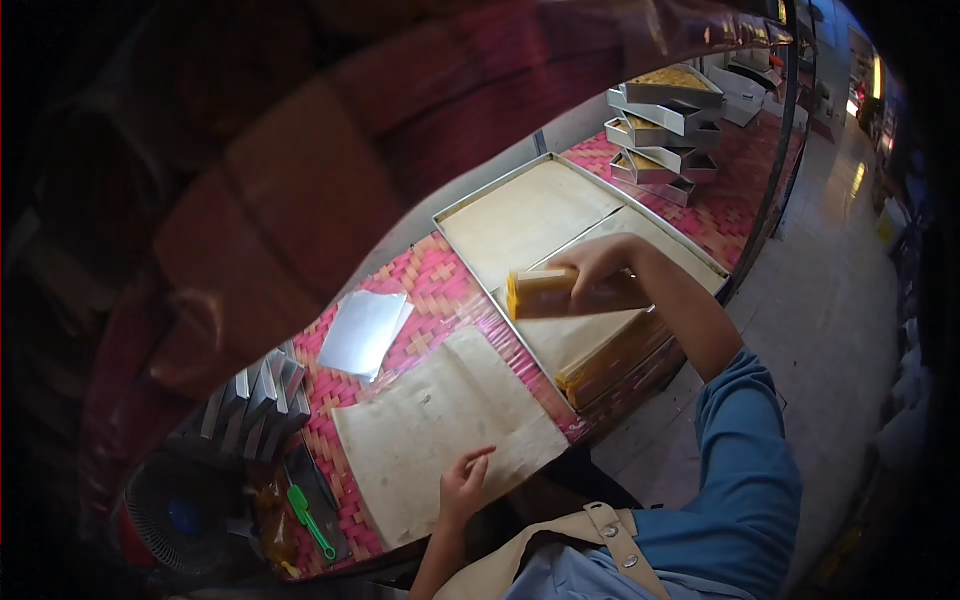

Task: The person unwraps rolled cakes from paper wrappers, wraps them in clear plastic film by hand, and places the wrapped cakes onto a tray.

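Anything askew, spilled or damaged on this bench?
Nothing clearly spilled or broken. Mildly askew: the stack of rectangular metal tins at the far end, corners jutting at different angles; the thin silvery sheets on the pink woven-pattern tabletop, edges not aligned. A large dark red shape blocks the upper left; unclear what.

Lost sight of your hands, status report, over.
Right hand gripping brown block above tray. Left hand open at pale sheet. Possible obstruction: second block in tray.

The right fingers (579, 287) are partly hidden (by the brown slab (541, 299)).
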A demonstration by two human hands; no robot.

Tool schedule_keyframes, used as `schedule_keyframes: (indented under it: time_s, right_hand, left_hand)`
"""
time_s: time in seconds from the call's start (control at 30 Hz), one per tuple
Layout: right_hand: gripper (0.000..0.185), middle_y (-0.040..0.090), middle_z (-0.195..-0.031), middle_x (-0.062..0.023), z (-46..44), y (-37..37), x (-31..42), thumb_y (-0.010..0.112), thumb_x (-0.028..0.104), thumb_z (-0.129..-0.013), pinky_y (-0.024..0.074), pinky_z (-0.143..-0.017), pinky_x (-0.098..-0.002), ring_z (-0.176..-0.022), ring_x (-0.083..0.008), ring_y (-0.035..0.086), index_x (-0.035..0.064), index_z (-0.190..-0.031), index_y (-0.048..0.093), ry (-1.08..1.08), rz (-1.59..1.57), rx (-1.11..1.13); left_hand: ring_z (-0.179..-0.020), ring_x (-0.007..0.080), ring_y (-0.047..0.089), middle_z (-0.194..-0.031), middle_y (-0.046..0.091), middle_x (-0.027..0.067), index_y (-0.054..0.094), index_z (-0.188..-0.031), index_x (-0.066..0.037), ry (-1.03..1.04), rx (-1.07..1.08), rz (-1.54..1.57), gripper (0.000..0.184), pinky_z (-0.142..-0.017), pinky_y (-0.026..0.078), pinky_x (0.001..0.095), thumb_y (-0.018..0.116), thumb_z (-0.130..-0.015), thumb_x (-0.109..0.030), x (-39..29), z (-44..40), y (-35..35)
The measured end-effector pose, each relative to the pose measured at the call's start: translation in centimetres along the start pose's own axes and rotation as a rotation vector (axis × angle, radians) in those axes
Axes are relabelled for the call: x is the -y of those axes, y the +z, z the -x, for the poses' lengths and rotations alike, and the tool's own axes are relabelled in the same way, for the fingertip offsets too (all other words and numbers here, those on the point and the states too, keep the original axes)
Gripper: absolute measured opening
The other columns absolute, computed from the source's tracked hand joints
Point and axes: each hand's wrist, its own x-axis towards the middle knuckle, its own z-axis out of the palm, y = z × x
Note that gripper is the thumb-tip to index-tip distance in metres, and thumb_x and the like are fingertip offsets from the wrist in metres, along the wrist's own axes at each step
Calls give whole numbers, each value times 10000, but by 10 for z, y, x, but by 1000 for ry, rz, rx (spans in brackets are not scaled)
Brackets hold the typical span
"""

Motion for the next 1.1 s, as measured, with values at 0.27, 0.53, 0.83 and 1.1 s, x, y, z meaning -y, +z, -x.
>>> schedule_keyframes:
  time_s: [0.27, 0.53, 0.83, 1.1]
  right_hand:
    - [863, 522, -1077, -168, -44, 17, -33, 798, 238, -562, 408, -828, -342, -973, -252, 521, 71, -1248, 302, 244, 212, 378]
    - [721, 532, -1043, -125, -65, 27, -69, 761, 289, -634, 418, -795, -358, -976, -225, 517, 73, -1204, 378, 199, -3, 551]
    - [512, 558, -1012, -90, -61, 26, -67, 704, 348, -704, 422, -779, -344, -929, -185, 531, 73, -1091, 512, 258, -62, 584]
    - [705, 562, -1109, -160, -44, 46, -35, 431, 632, -790, 367, -894, -340, -1044, -264, 509, 47, -1170, 533, 278, 204, 267]
  left_hand:
    - [-914, 109, 555, -983, 610, 76, 583, -1004, 24, -70, -123, 114, 190, -795, 428, 231, 512, -872, -93, 31, 22, -1]
    - [-880, 259, 579, -914, 617, 123, 633, -890, -48, 201, -50, -500, 129, -778, 457, 321, 611, -766, -73, 30, 30, 2]
    - [-816, 254, 600, -884, 622, 128, 628, -881, -31, 275, -66, -452, 117, -731, 469, 310, 590, -770, -39, 21, 22, 11]
    - [-772, 182, 613, -818, 621, 112, 610, -872, 16, 187, -139, -195, 86, -698, 486, 264, 557, -808, -3, 28, 32, 10]
